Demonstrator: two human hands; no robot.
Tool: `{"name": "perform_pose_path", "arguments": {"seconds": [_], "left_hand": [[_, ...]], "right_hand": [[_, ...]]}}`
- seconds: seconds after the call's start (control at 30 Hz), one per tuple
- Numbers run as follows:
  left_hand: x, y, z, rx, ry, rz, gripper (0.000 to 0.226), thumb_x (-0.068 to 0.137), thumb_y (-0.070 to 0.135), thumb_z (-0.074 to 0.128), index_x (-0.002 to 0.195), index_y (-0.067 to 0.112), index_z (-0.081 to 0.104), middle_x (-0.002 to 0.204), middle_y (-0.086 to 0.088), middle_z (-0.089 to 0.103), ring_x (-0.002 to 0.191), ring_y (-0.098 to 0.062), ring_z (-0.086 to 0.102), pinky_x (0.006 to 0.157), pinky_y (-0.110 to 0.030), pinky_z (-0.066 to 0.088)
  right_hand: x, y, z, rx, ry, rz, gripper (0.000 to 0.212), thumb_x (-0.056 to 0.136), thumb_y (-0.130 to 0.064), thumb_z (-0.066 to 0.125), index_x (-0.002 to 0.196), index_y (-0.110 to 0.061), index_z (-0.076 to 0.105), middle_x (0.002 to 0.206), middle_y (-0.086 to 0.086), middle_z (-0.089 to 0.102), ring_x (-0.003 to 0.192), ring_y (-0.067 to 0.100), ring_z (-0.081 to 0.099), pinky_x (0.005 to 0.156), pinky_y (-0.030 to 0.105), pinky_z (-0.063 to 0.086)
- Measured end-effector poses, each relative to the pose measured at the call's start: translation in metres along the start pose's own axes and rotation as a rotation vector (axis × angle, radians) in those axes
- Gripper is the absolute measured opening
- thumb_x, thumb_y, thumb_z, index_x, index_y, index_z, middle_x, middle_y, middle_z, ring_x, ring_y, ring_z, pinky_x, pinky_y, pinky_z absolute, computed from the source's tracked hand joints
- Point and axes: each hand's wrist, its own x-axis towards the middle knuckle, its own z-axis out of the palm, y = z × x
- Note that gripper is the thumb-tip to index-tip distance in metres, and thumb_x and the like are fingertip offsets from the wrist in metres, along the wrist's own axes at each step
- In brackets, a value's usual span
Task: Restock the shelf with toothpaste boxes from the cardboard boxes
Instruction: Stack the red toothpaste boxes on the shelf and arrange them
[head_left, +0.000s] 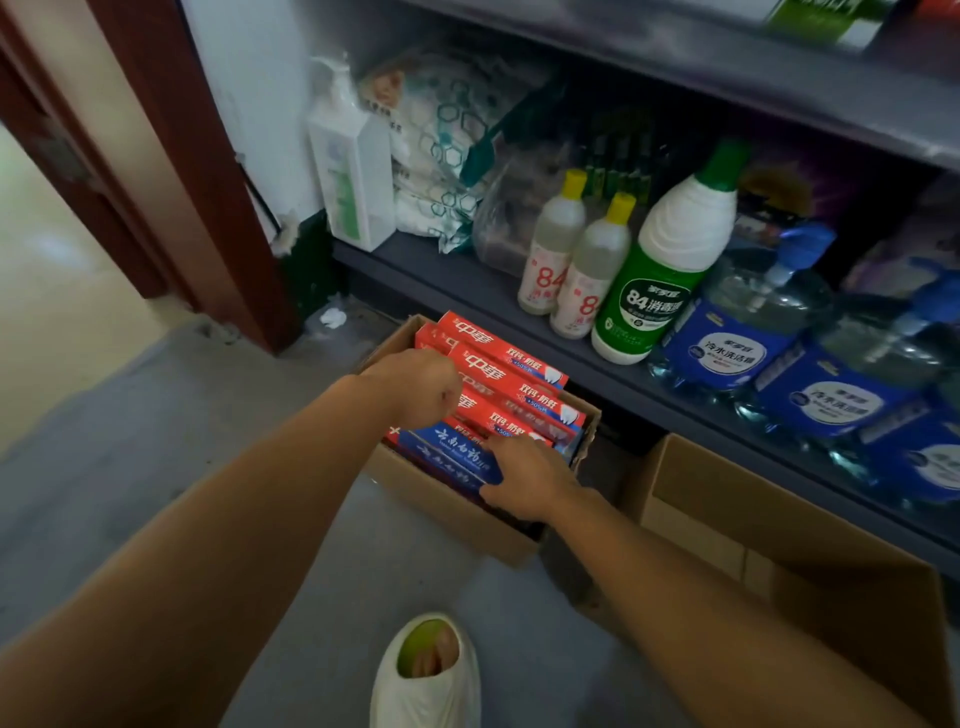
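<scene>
An open cardboard box sits on the floor below the shelf, filled with red toothpaste boxes and blue toothpaste boxes. My left hand reaches into the box with fingers curled around the left end of the red toothpaste boxes. My right hand rests on the right end of the blue toothpaste boxes, fingers spread over them. The dark shelf runs above the box.
A second, larger cardboard box stands at the right. The shelf holds a white pump bottle, wrapped packs, yellow-capped bottles, a green-and-white bottle and blue-labelled jugs. My foot is on the grey floor.
</scene>
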Motion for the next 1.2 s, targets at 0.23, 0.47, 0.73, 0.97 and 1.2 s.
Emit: {"name": "perform_pose_path", "arguments": {"seconds": [0.23,0.47,0.73,0.97,1.2], "left_hand": [[-0.001,0.009,-0.027,0.007,0.047,-0.003,0.020,0.090,0.010,0.054,0.094,0.008,0.073,0.099,-0.004,0.072,0.092,-0.019,0.065,0.086,-0.035,0.052],[0.027,0.024,-0.025,0.066,0.053,0.036,0.018,0.085,0.009,0.057,0.091,0.013,0.074,0.097,-0.002,0.072,0.091,-0.020,0.065,0.085,-0.041,0.054],[0.080,0.036,-0.006,0.093,-0.015,0.002,0.041,0.087,0.018,0.065,0.128,0.019,0.057,0.130,-0.004,0.058,0.117,-0.022,0.055,0.101,-0.040,0.046],[0.107,0.042,0.008,0.145,0.016,-0.005,0.047,0.082,0.015,0.071,0.125,0.019,0.053,0.133,-0.004,0.048,0.123,-0.022,0.045,0.105,-0.037,0.041],[0.108,0.039,0.013,0.185,0.004,0.015,0.049,0.081,0.018,0.073,0.126,0.020,0.055,0.127,-0.002,0.050,0.117,-0.018,0.047,0.100,-0.033,0.044]], "right_hand": [[-0.009,0.020,-0.055,-0.030,0.124,0.078,0.040,0.078,-0.036,0.069,0.112,-0.018,0.058,0.112,0.004,0.063,0.100,0.024,0.061,0.080,0.036,0.053],[-0.023,0.054,-0.115,-0.083,0.185,0.172,0.043,0.078,-0.036,0.071,0.115,-0.018,0.059,0.111,0.002,0.063,0.098,0.021,0.060,0.078,0.038,0.052],[-0.010,0.088,-0.130,-0.057,0.242,0.200,0.045,0.078,-0.035,0.073,0.116,-0.018,0.058,0.111,0.003,0.063,0.096,0.020,0.059,0.070,0.031,0.043],[0.006,0.111,-0.128,-0.028,0.225,0.189,0.047,0.077,-0.034,0.073,0.118,-0.019,0.058,0.113,0.002,0.063,0.098,0.020,0.060,0.071,0.031,0.042],[0.009,0.123,-0.128,-0.012,0.235,0.215,0.043,0.074,-0.036,0.075,0.112,-0.020,0.061,0.107,0.001,0.064,0.089,0.019,0.058,0.071,0.031,0.044]]}}
